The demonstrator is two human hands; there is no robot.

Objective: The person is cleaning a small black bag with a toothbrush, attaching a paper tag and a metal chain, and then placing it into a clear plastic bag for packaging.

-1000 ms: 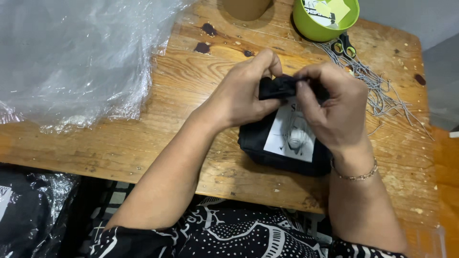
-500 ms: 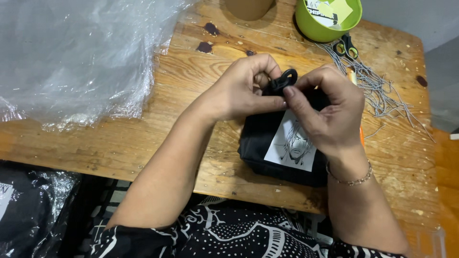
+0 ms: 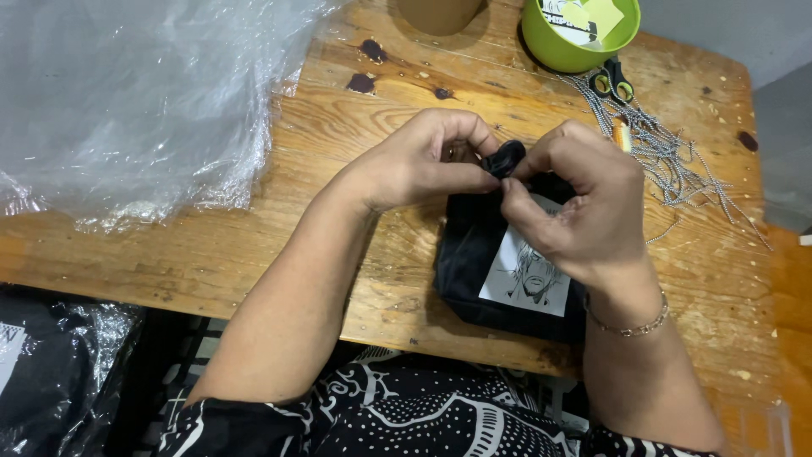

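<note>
Your left hand (image 3: pixel 423 169) and right hand (image 3: pixel 575 203) both pinch the black loop (image 3: pixel 505 157) at the top of the small black pouch (image 3: pixel 474 262), which rests on the table (image 3: pixel 254 245), steadying it between your fingertips.

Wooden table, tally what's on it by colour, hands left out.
Black: 2, the pouch and the loop pinched by left hand and right hand
Green: 1, bowl
Clear: 1, plastic sheet
Silver: 1, chain bundle
Total: 5
</note>
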